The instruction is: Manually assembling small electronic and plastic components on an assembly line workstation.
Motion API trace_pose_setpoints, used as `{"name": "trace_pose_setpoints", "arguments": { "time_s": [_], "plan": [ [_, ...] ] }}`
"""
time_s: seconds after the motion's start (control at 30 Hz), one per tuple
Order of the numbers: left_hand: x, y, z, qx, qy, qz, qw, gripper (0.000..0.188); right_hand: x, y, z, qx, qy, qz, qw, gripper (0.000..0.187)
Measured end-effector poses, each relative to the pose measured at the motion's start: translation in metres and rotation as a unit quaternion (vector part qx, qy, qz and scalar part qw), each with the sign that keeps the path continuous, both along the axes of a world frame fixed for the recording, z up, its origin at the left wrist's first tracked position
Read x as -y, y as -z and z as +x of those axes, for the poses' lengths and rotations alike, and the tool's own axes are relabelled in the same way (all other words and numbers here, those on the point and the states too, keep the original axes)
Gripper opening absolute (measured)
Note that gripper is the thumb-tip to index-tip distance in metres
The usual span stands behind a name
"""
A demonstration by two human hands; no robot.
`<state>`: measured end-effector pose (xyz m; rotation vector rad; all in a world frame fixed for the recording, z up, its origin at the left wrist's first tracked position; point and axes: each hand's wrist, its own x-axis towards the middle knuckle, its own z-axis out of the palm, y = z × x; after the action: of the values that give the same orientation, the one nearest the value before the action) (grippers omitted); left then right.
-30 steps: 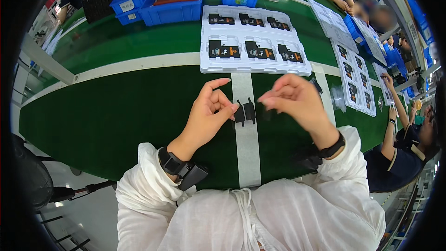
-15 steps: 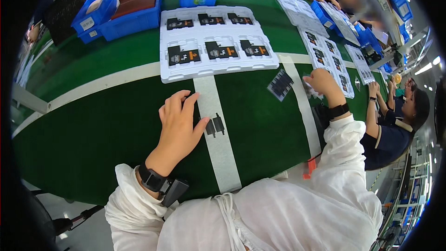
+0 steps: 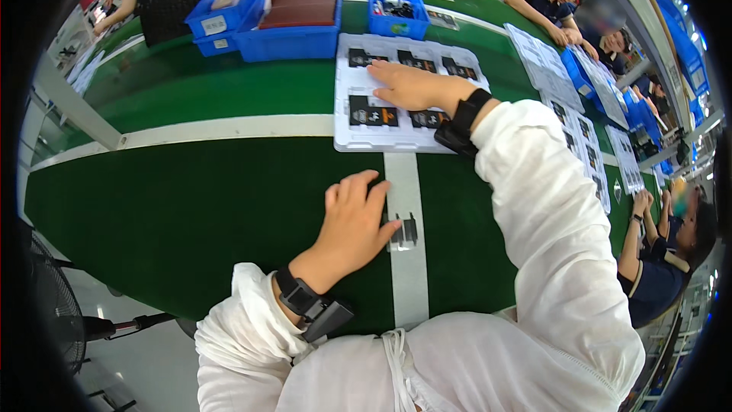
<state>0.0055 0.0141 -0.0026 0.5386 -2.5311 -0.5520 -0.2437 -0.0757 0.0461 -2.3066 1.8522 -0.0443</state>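
The left hand [image 3: 351, 221] lies low over the green work surface [image 3: 191, 198], inward of its near edge, fingers loosely bent and thumb spread well apart from them; I see nothing pinched. Its thumb tip meets or overhangs the small black pieces [image 3: 411, 230] on the pale strip [image 3: 408, 282] that runs in from the near edge. Whether the thumb presses on them cannot be determined. A glossy patch beside the pieces is too small to identify.

The right hand [image 3: 412, 85] is palm down above the white tray [image 3: 358, 140], fingers extended leftward between its far and near rows. The underside of this hand is out of sight, so I cannot tell whether it grips anything or touches the tray.

Black-and-orange parts [image 3: 371, 111] sit in the tray's recesses. The hand partly covers the middle ones; the right wristband [image 3: 462, 123] and sleeve [image 3: 526, 175] conceal the tray's near right corner. Beyond the tray's far edge stands a blue bin [image 3: 398, 24], its small contents indistinct.
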Motion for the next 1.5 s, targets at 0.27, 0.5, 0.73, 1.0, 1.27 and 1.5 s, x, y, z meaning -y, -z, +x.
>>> {"name": "trace_pose_setpoints", "arguments": {
  "time_s": [0.27, 0.5, 0.73, 1.0, 1.27, 1.5],
  "plan": [
    [0.000, 0.002, 0.004, -0.019, -0.001, 0.018, 1.000, 0.053, 0.043, 0.001, -0.018, 0.094, 0.058, -0.034, 0.993, 0.047],
    [0.003, 0.000, 0.006, -0.021, 0.002, 0.025, 0.999, 0.055, 0.037, -0.015, -0.084, -0.045, 0.253, 0.036, 0.966, 0.033],
    [0.000, 0.000, 0.004, -0.026, 0.009, 0.034, 0.999, 0.055, 0.025, -0.021, -0.083, -0.026, 0.231, 0.054, 0.971, 0.033],
    [0.003, -0.004, 0.005, -0.019, 0.019, 0.028, 0.999, 0.052, -0.074, -0.076, -0.036, 0.045, 0.201, -0.179, 0.962, 0.035],
    [0.000, -0.019, -0.003, -0.139, 0.099, 0.228, 0.959, 0.052, -0.229, -0.027, 0.059, 0.548, 0.307, -0.035, 0.777, 0.025],
    [-0.014, -0.053, -0.021, -0.150, 0.148, 0.365, 0.907, 0.038, -0.231, -0.013, 0.068, 0.641, 0.217, -0.086, 0.731, 0.021]
  ]
}}
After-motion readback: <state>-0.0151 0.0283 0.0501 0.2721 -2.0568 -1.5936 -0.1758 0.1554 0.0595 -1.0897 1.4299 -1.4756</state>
